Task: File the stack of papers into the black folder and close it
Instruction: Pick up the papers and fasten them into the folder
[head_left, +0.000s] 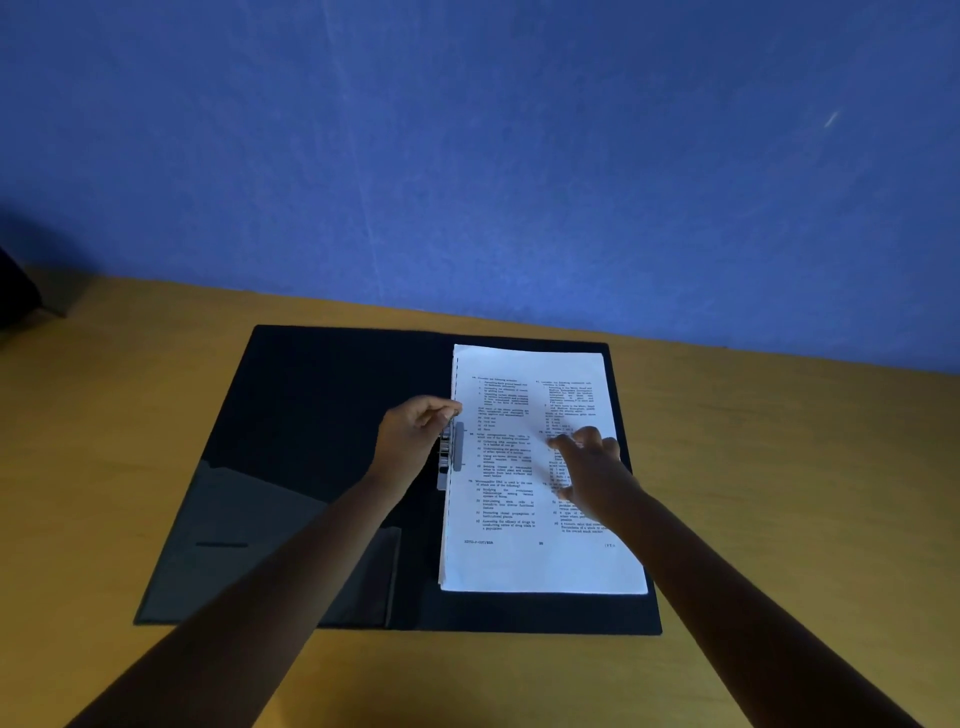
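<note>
The black folder (311, 415) lies open flat on the table. A stack of printed white papers (509, 561) rests on its right half, with the left edge along the spine. A metal clamp (451, 457) sits at the spine over that edge. My left hand (415, 436) pinches the top end of the clamp lever with curled fingers. My right hand (592, 467) lies on the papers with fingers spread, pressing them down on the right column of text.
The table (779, 493) is yellow-brown wood and meets a blue wall (467, 156) just behind the folder. A dark object (21, 291) sits at the far left edge. The folder's left half has a glossy inner pocket (249, 545).
</note>
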